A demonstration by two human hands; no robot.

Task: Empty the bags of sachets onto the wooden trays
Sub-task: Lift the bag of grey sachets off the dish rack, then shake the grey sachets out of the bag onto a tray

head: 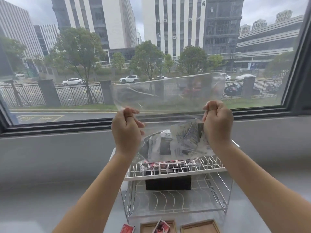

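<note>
I hold a clear plastic bag (168, 93) up in front of the window, its empty part flopping upward. My left hand (126, 130) pinches the bag's left side and my right hand (217, 123) pinches its right side. Several silver-grey sachets (178, 142) are bunched in the bag's lower part between my hands. Two wooden trays lie at the bottom edge: the left tray (146, 227) has a red sachet (161, 227) on it, the right tray (200, 227) looks bare. Another red sachet (127, 229) lies on the counter left of the trays.
A white two-tier wire rack (176, 169) stands on the grey counter behind the trays, directly under the bag. Red sachets (168, 164) lie on its top shelf, with a black box (168, 183) beneath. A large window with a dark frame (296, 91) is behind.
</note>
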